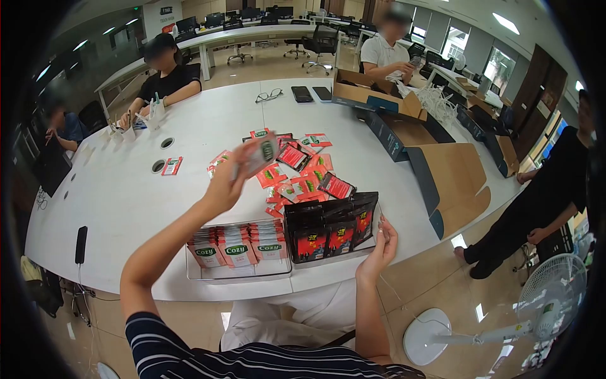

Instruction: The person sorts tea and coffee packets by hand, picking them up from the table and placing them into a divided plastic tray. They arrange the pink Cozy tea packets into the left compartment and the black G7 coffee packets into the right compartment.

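Note:
My left hand (232, 179) is raised over the table, closed on a red-and-white Cozy packet (262, 155) that is blurred by motion. Below it, loose red and black packets (304, 184) lie in a pile on the white table (126, 208). Near the front edge stands a clear container (240, 275) with Cozy packets (237, 254) in several upright rows. Right beside it, a second container holds black-and-red packets (310, 244). My right hand (377, 252) is at the right side of that container, fingers apart and holding nothing. One packet (172, 166) lies alone at the left.
Open cardboard boxes (445, 189) stand at the right. Glasses (269, 95) and two phones (302, 94) lie at the far side. Cups with pens (151, 116) and a black power bank (81, 245) are at the left. Several people are around the table; a fan (549, 303) stands right.

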Demonstrator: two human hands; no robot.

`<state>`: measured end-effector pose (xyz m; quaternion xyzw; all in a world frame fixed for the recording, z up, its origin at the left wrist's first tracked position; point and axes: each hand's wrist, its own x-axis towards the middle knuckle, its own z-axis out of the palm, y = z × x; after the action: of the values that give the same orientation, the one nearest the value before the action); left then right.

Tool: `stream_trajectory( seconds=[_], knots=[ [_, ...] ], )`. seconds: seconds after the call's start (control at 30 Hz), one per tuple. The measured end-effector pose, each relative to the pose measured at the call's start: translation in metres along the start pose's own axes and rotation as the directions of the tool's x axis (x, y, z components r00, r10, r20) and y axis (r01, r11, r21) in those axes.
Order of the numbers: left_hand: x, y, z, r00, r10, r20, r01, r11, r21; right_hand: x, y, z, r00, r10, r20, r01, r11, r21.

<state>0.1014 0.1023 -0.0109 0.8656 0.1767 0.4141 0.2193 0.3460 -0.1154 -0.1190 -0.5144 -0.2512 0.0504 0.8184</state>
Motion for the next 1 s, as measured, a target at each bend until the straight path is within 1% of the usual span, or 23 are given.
stream_trajectory(
  seconds=[0.03,0.07,0.1,0.17,0.23,0.3,0.37,0.4,0.43,0.47,0.5,0.53,0.57,0.63,0.67,0.73,0.77,0.8,0.83,0.87,0.9,0.97,1.0],
  knots=[
    [-0.016,0.005,-0.01,0.993,-0.105,-0.045,0.098,0.985,-0.14,0.0,0.001,0.001,1.0,-0.004,-0.003,0.004,1.0,0.001],
    [-0.027,0.033,-0.019,0.975,-0.199,-0.094,0.157,0.928,-0.338,-0.001,-0.001,0.003,0.996,-0.077,-0.05,0.072,0.994,-0.084],
    [-0.04,0.061,-0.027,0.945,-0.302,-0.122,0.197,0.828,-0.525,-0.004,-0.005,0.005,0.985,-0.15,-0.09,0.133,0.976,-0.173],
    [-0.079,0.083,-0.033,0.842,-0.517,-0.154,0.281,0.664,-0.693,-0.012,-0.016,0.009,0.936,-0.335,-0.106,0.292,0.909,-0.298],
    [-0.117,0.111,-0.036,0.848,-0.526,-0.067,0.382,0.694,-0.61,-0.026,-0.032,0.013,0.839,-0.54,-0.066,0.485,0.798,-0.358],
    [-0.137,0.136,-0.016,0.811,-0.584,0.012,0.435,0.589,-0.681,-0.051,-0.048,0.016,0.828,-0.534,0.171,0.557,0.816,-0.151],
    [-0.188,0.127,0.021,0.783,-0.622,0.007,0.466,0.579,-0.669,-0.08,-0.066,0.027,0.768,-0.47,0.435,0.506,0.862,0.037],
    [-0.19,0.132,0.033,0.818,-0.575,0.02,0.461,0.634,-0.621,-0.091,-0.083,0.038,0.739,-0.429,0.519,0.5,0.866,0.004],
    [-0.189,0.137,0.044,0.828,-0.557,0.061,0.465,0.621,-0.631,-0.099,-0.095,0.047,0.704,-0.383,0.598,0.497,0.867,-0.03],
    [-0.189,0.141,0.055,0.836,-0.539,0.102,0.47,0.608,-0.64,-0.106,-0.093,0.049,0.725,-0.358,0.589,0.469,0.882,-0.042],
    [-0.186,0.143,0.063,0.823,-0.544,0.166,0.488,0.524,-0.698,-0.113,-0.089,0.049,0.745,-0.334,0.578,0.441,0.896,-0.052],
    [-0.179,0.145,0.074,0.804,-0.577,0.146,0.449,0.427,-0.785,-0.121,-0.087,0.049,0.766,-0.302,0.568,0.406,0.912,-0.063],
    [-0.173,0.148,0.081,0.774,-0.619,0.133,0.405,0.322,-0.856,-0.123,-0.088,0.045,0.815,-0.221,0.536,0.306,0.949,-0.073],
    [-0.162,0.155,0.085,0.803,-0.585,0.114,0.369,0.338,-0.866,-0.121,-0.092,0.042,0.844,-0.178,0.506,0.268,0.957,-0.111],
    [-0.158,0.155,0.085,0.82,-0.565,0.094,0.34,0.347,-0.874,-0.12,-0.094,0.041,0.877,-0.1,0.471,0.15,0.986,-0.069],
    [-0.16,0.154,0.081,0.821,-0.542,0.18,0.4,0.32,-0.859,-0.121,-0.099,0.04,0.909,0.076,0.409,-0.094,0.995,0.024],
    [-0.16,0.153,0.079,0.818,-0.53,0.221,0.428,0.307,-0.85,-0.122,-0.1,0.041,0.908,0.069,0.413,-0.082,0.997,0.014],
    [-0.155,0.158,0.075,0.833,-0.519,0.192,0.381,0.286,-0.879,-0.122,-0.101,0.042,0.906,0.062,0.419,-0.07,0.998,0.004],
    [-0.158,0.156,0.072,0.828,-0.546,0.125,0.353,0.336,-0.873,-0.121,-0.1,0.043,0.903,0.052,0.427,-0.056,0.998,-0.002],
    [-0.163,0.154,0.069,0.819,-0.57,0.059,0.331,0.386,-0.861,-0.121,-0.099,0.044,0.906,0.027,0.423,-0.069,0.994,0.085],
    [-0.168,0.151,0.067,0.81,-0.586,-0.011,0.307,0.441,-0.843,-0.12,-0.099,0.046,0.913,0.031,0.408,-0.065,0.995,0.07],
    [-0.19,0.137,0.053,0.767,-0.569,-0.296,0.179,0.632,-0.754,-0.113,-0.101,0.052,0.926,0.03,0.376,-0.051,0.998,0.047],
    [-0.204,0.122,0.046,0.699,-0.551,-0.455,0.13,0.724,-0.677,-0.106,-0.095,0.054,0.916,-0.058,0.396,0.049,0.998,0.033]
  ],
)
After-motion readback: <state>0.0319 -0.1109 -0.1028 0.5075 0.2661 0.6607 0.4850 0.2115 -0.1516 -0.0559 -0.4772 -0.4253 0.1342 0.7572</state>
